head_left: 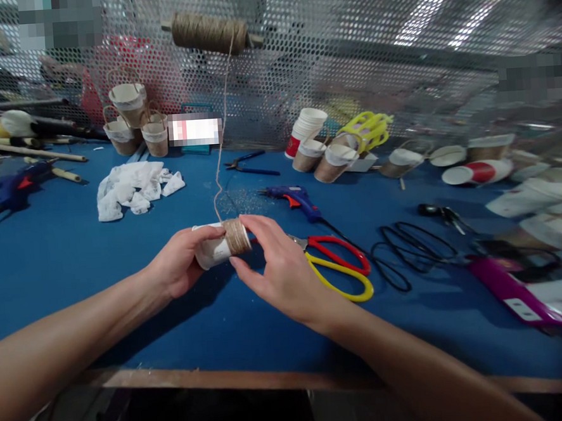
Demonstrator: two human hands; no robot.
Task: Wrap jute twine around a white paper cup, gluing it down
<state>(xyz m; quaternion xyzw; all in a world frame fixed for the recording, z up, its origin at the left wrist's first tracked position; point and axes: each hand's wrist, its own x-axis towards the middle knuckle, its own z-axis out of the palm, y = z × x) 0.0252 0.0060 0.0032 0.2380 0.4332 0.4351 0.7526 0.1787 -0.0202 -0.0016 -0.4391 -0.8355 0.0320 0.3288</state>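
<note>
Above the table (50, 263), our left hand (180, 260) grips and our right hand (285, 270) pinches a cup (211, 253), its long axis left to right, white with brown string (236, 237) round its right half.

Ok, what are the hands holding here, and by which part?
A paper cup: the left hand grips its bare white part; the right hand holds the end wrapped in twine.
</note>
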